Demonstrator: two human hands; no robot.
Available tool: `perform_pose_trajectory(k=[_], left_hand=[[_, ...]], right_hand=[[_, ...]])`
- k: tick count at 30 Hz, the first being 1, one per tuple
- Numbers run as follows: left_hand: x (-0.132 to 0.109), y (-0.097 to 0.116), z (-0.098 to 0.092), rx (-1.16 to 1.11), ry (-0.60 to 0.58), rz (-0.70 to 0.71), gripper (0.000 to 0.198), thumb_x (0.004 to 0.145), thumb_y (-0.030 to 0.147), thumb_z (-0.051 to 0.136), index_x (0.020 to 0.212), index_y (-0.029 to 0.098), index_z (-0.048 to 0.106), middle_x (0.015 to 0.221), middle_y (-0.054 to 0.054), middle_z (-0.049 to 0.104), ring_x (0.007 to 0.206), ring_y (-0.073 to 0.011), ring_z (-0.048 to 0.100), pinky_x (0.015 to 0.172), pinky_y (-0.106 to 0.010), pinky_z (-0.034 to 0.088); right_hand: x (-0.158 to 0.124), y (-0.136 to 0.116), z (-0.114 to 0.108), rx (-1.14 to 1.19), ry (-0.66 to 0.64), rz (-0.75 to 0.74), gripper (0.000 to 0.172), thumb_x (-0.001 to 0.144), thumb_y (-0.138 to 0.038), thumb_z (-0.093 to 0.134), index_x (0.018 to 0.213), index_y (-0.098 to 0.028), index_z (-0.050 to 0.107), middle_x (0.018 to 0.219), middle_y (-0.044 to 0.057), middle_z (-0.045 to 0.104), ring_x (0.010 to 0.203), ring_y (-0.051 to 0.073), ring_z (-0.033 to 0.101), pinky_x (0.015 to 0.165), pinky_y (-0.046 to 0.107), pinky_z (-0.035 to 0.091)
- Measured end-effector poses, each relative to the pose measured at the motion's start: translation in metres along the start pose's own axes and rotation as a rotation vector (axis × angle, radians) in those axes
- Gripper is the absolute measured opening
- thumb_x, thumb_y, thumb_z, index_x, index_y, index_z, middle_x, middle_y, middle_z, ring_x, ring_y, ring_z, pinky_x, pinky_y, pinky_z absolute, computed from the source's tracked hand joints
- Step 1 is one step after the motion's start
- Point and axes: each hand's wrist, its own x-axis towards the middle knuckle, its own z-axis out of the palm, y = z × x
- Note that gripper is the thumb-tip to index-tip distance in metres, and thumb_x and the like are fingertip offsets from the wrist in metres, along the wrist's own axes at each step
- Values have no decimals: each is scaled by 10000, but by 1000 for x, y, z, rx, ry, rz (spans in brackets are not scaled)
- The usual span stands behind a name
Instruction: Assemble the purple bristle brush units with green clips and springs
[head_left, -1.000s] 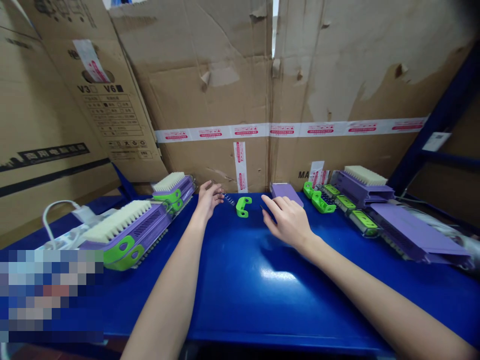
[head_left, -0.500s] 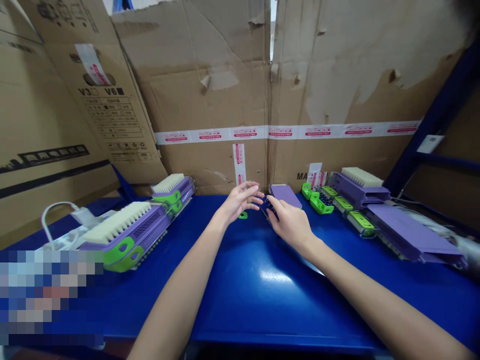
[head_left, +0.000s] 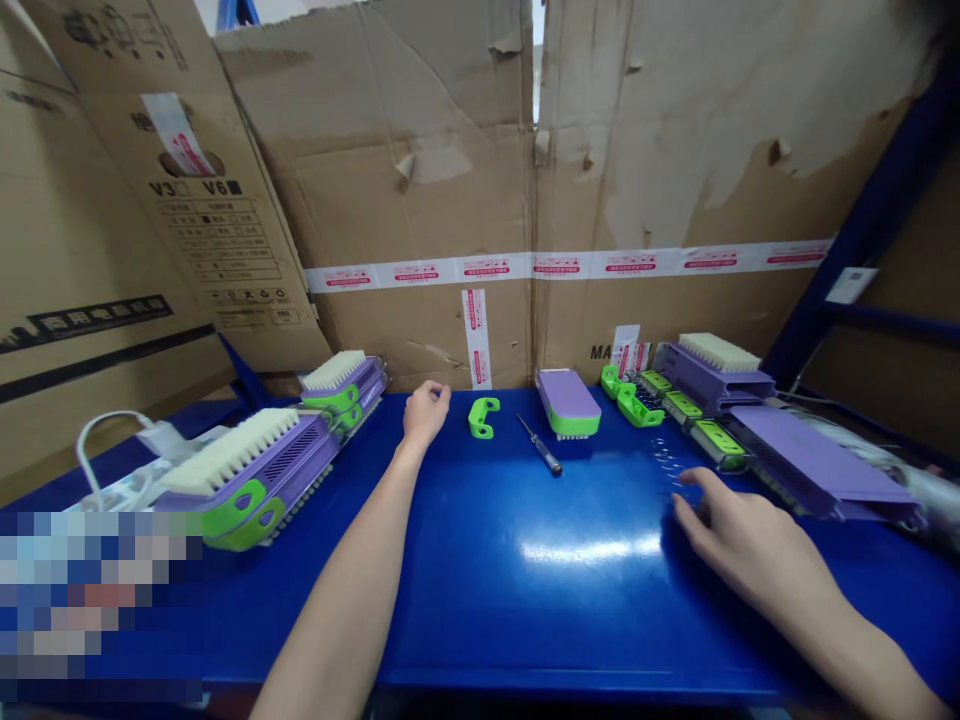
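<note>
Far left on the blue tabletop [head_left: 525,600] there's a white cable [head_left: 105,430] looped over some white gear. Next comes a long purple plastic brush unit with cream bristles and green end caps [head_left: 247,470]. A shorter purple-and-green brush unit [head_left: 346,382] sits right behind it, up against the brown cardboard boxes [head_left: 420,180] that wall off the back.

Just right of those, the left hand [head_left: 425,412] sits low over the tabletop with its grip curled into a loose fist. Can't tell if anything's inside. The green C-shaped plastic clip [head_left: 484,417] lies just beside the knuckles on the right, not touching, with nothing in between.

Moving on, a slim screwdriver [head_left: 541,447] lies at a slant, and a purple block with a green underside [head_left: 568,400] is just behind it. Then there are loose green plastic brackets [head_left: 634,402], a row of green-topped modules [head_left: 694,418], another purple brush unit with cream bristles [head_left: 716,368] and a flat purple panel [head_left: 814,462].

The right hand [head_left: 742,540] is closer to me, palm down, grip open and fingers spread. A few thin wire springs [head_left: 666,460] lie just ahead of the fingertips, between the hand and the green-topped modules. They're faint, so I can't say whether a finger touches one.
</note>
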Motion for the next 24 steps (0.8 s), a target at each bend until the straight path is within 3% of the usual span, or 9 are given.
perform_pose_trajectory(k=[5, 12, 17, 24], left_hand=[[4, -3, -1, -44, 15, -40, 224, 823, 372, 487, 883, 199, 616, 645, -16, 678, 594, -154, 633, 591, -239, 430], [4, -4, 1, -20, -5, -14, 211, 812, 370, 489, 842, 203, 614, 601, -4, 654, 584, -155, 625, 576, -238, 419], [4, -4, 1, -25, -12, -27, 205, 804, 373, 494, 824, 203, 607, 577, 1, 633, 560, -154, 612, 540, -235, 397], [4, -5, 3, -25, -39, -20, 215, 809, 380, 486, 827, 203, 607, 557, 4, 617, 556, -155, 608, 537, -237, 396]], right_hand=[[-3, 26, 7, -128, -11, 32, 292, 903, -347, 370, 1085, -194, 540, 764, 88, 693, 618, 272, 651, 465, 293, 339], [13, 17, 3, -277, 0, 2, 230, 902, -315, 387, 943, -186, 574, 710, 92, 641, 563, 270, 613, 422, 294, 273], [3, 17, -6, -353, 23, -23, 275, 894, -351, 422, 1031, -175, 584, 767, 102, 613, 597, 281, 627, 418, 312, 305], [-14, 29, 0, -317, -136, 15, 361, 894, -156, 347, 1217, -161, 510, 863, 104, 628, 650, 273, 657, 470, 365, 378]])
